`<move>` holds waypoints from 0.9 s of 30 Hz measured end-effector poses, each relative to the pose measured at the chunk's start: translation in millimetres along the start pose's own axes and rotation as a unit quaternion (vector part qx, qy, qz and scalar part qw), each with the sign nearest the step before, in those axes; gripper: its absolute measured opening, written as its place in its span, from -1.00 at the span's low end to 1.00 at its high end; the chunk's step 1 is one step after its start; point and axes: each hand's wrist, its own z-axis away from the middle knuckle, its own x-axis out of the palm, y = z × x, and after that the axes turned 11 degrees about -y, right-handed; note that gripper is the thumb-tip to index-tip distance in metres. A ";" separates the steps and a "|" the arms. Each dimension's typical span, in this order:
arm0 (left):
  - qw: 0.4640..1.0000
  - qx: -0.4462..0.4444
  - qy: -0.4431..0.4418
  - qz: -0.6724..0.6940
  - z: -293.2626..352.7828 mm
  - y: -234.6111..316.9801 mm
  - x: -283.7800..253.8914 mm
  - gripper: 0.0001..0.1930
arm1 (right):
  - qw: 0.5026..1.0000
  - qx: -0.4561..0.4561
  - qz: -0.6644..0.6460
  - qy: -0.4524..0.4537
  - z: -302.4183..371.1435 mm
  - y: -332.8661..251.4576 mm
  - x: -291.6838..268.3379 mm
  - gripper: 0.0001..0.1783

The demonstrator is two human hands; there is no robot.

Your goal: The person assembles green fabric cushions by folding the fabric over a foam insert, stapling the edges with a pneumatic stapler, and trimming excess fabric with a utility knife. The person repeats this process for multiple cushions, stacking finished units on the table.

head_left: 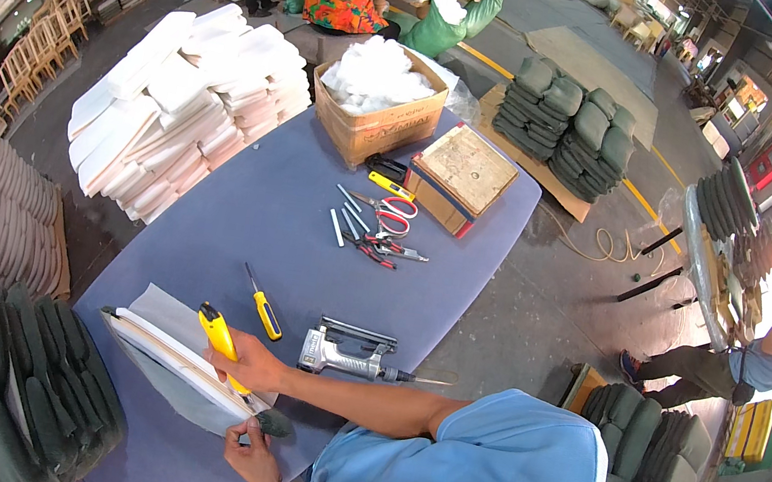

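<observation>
My right hand (253,363) is closed round a yellow utility knife (219,332), its front end down at the edge of a flat cushion (175,349). That cushion lies tilted on the table, with a white inner edge and grey fabric spread around it. At the cushion's near corner my left hand (253,461), with a watch on the wrist, pinches the fabric beside a dark green flap (275,422). A yellow-handled screwdriver (265,313) lies just beyond the knife. To the right of my right hand rests a silver staple gun (344,355).
On the blue-grey table (197,233) lie scissors (394,217), pliers (374,254), staple strips (349,221) and another yellow knife (391,185). Behind them stand a carton of white stuffing (378,130) and a wood-topped box (460,177). Dark green cushions (26,377) are stacked close at left.
</observation>
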 end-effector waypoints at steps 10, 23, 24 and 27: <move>0.981 0.075 0.001 -0.180 -1.6 -11.3 -18.8 -0.81 | 0.983 -0.004 -0.169 0.068 5.6 6.3 0.4 -0.86; 0.998 -0.052 0.015 0.024 7.8 -4.7 -21.1 -0.79 | 0.999 0.012 -0.043 -0.025 19.6 9.4 27.9 -0.77; 0.998 -0.062 0.016 0.008 7.1 -0.2 -20.5 -0.78 | 0.999 0.016 -0.026 -0.033 19.9 11.9 26.8 -0.76; 0.997 -0.069 0.008 -0.037 12.1 9.7 -18.1 -0.78 | 0.999 0.034 0.003 -0.039 26.3 13.9 27.6 -0.76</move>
